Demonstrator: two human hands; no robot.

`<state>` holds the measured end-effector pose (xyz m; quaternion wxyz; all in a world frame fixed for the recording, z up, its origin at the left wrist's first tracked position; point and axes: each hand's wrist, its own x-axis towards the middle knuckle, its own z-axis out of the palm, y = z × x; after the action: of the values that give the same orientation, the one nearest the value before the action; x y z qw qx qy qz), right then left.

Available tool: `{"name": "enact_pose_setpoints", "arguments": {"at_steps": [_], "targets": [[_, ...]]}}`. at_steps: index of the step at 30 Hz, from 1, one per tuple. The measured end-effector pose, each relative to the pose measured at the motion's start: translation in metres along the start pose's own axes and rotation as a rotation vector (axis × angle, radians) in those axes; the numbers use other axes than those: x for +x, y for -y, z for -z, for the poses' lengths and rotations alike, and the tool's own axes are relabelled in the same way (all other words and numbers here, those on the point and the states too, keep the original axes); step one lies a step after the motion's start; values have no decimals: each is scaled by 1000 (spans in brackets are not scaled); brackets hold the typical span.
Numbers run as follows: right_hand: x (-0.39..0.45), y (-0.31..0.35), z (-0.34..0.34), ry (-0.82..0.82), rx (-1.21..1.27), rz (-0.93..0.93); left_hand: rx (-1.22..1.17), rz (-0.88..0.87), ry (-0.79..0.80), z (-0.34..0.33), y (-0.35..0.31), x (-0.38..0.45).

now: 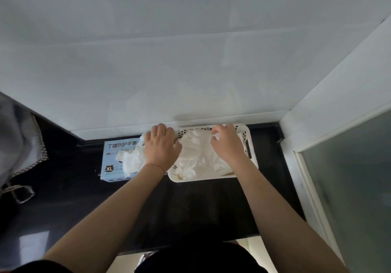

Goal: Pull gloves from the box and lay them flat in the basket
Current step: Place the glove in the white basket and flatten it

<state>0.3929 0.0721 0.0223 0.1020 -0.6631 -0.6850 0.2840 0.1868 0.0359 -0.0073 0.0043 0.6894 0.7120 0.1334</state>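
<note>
1. A dark, glossy counter (190, 209) ran along a pale grey tiled wall (169, 61), ending at the right against a white frame with a frosted glass panel (349, 177).
2. A light blue glove box (112, 162), marked XL, lay flat on the counter near the wall, with white gloves (131, 160) bunched out of its top opening.
3. Just to the right of the box stood a white perforated basket (251, 145), its far rim close to the wall; a heap of white gloves (196, 158) lay crumpled inside it.
4. The left hand (161, 145) hovered over the gap between box and basket, fingers curled around a white glove at its far side.
5. The right hand (227, 143) rested in the basket, its fingertips pinching glove material near the far rim.
6. At the left edge a grey cloth (19, 141) with a checked border hung over the counter.
</note>
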Motion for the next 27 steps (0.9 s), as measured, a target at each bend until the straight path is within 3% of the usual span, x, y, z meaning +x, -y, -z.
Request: {"name": "enact_pose_setpoints", "arguments": {"at_steps": [4,8,20,23,27], "targets": [[-10,47,-29,76,25,62,-23,214,276,26,52,-7],[-18,84,-54,162,22,97,-105,233,450,41,80,-11],[-29,151,-79,152,152,103,-518,348,162,94,135,-2],[-31,169,-74,126,260,99,-766,425,86,111,134,2],[-37,189,-62,226,449,107,-1218,509,80,131,130,7]]}}
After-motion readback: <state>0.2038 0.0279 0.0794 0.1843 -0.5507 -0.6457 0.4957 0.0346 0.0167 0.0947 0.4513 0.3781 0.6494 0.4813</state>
